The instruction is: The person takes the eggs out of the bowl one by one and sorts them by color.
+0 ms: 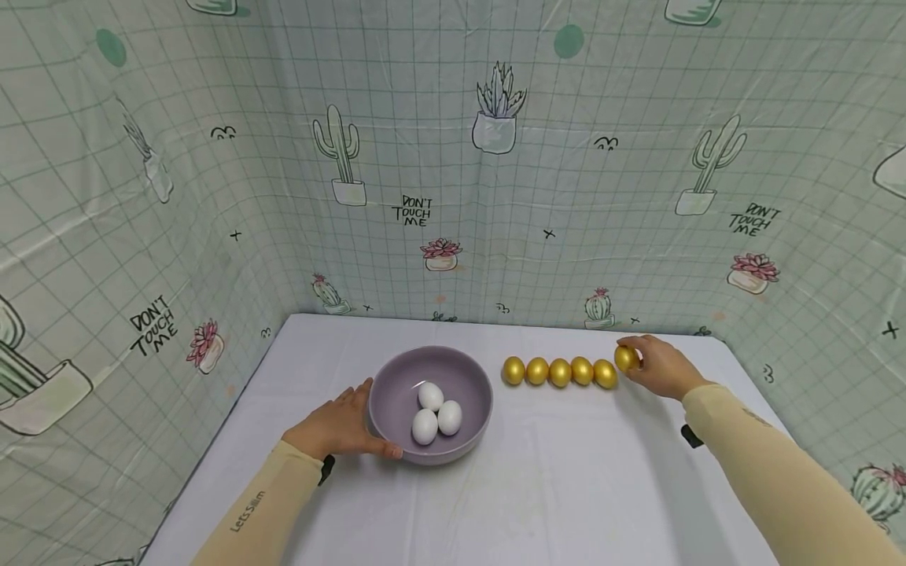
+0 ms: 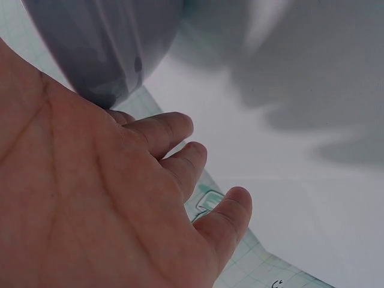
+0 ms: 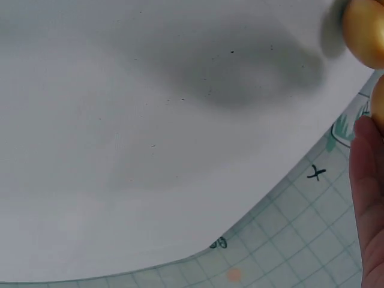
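Note:
A mauve bowl (image 1: pixel 470 387) with three white eggs (image 1: pixel 425 427) inside stands left of centre in the head view. My left hand (image 1: pixel 334 425) rests against its left side, thumb at the front and fingers spread along the wall. The left wrist view shows that palm beside the bowl (image 2: pixel 114 48), with the fingers extended and relaxed. On the right, my right hand (image 1: pixel 664 368) pinches a golden egg (image 1: pixel 626 358) at the end of a row of golden eggs (image 1: pixel 560 373). Part of the held egg (image 3: pixel 378 107) shows at the right edge of the right wrist view.
A white cloth covers the table (image 1: pixel 538 495). Behind and on both sides hangs a grid-patterned curtain (image 1: pixel 538 181) with cactus prints, meeting the table's back edge. The egg row runs between the bowl and my right hand.

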Demonstrator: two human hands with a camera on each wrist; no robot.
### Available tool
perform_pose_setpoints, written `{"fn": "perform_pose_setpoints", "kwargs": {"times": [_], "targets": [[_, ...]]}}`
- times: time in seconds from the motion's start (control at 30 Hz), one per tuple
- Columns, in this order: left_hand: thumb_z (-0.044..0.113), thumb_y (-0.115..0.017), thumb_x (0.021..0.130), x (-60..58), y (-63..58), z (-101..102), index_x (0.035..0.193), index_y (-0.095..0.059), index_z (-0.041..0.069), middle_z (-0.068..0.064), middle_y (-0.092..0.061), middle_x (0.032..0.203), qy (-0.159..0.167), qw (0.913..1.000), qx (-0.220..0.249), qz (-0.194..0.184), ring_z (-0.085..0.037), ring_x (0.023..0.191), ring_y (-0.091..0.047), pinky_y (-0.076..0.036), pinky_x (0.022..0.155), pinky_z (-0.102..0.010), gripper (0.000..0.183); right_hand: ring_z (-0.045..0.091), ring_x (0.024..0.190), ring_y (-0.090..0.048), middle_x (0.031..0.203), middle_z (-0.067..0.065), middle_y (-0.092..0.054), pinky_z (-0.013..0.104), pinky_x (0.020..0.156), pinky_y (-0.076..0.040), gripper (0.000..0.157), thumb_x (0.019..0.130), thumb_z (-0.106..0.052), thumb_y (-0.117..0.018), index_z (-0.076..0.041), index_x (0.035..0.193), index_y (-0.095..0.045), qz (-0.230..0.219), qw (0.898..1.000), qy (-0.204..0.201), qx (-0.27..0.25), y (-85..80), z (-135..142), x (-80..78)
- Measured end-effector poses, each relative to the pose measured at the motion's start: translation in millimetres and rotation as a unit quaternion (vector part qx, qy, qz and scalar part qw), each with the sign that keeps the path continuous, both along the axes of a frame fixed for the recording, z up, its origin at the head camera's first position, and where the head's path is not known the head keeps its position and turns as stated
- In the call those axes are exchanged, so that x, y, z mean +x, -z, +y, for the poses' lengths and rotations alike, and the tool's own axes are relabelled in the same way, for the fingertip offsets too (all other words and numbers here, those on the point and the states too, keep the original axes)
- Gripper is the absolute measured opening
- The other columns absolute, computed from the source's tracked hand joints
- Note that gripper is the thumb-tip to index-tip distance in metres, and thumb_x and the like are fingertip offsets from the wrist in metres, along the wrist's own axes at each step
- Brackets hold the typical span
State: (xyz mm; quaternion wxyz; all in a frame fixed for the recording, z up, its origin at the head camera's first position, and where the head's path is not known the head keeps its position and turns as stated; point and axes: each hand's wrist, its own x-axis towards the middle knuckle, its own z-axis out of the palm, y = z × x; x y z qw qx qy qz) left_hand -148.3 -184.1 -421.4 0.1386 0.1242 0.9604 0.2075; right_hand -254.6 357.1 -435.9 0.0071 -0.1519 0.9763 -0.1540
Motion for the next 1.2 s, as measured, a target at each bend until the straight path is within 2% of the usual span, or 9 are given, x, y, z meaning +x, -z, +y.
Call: {"fn": "perform_pose_setpoints", "kwargs": {"times": [0.3,0.6,0.97,1.2], "targets": [[0.069,-0.085,0.060,0.2,-0.5,-0.2,0.152,-0.022,-0.012,-0.029,-0.032,0.154,0.001,1.0000,0.002,-0.001,-0.048,0.141,-0.030,-0.033,0.106,-0.062,0.137,0.047,0.110,-0.056,0.126,0.032,-0.056,0.064,0.093,-0.044,0.055,0.084,-0.006,-0.069,0.004,0.136,-0.055,-0.021,1.000,0.006,0.006,10.4,3.9,-1.5],[0.067,-0.085,0.061,1.6,-2.8,0.6,0.152,-0.021,-0.012,-0.029,-0.031,0.155,0.000,1.0000,0.001,-0.005,-0.048,0.141,-0.029,-0.033,0.107,-0.062,0.136,0.052,0.116,-0.052,0.129,0.034,-0.054,0.067,0.096,-0.040,0.054,0.085,-0.007,-0.067,0.005,0.136,-0.055,-0.047,0.998,0.023,0.019,14.2,2.9,-0.3],[0.069,-0.084,0.061,-0.6,-0.1,-0.2,0.152,-0.021,-0.012,-0.029,-0.030,0.155,0.001,1.0000,-0.003,-0.004,-0.048,0.141,-0.029,-0.033,0.107,-0.061,0.137,0.054,0.123,-0.047,0.132,0.033,-0.053,0.067,0.100,-0.036,0.052,0.085,-0.004,-0.065,0.005,0.136,-0.055,-0.066,0.997,0.019,0.022,27.9,6.2,-5.7],[0.070,-0.084,0.060,-0.9,0.9,-0.2,0.153,-0.021,-0.011,-0.029,-0.031,0.155,-0.001,1.0000,0.000,-0.002,-0.048,0.141,-0.030,-0.034,0.106,-0.062,0.138,0.055,0.123,-0.046,0.133,0.033,-0.053,0.067,0.100,-0.036,0.050,0.087,-0.005,-0.066,0.007,0.135,-0.054,-0.078,0.996,0.013,0.032,30.2,5.6,-5.2]]}}
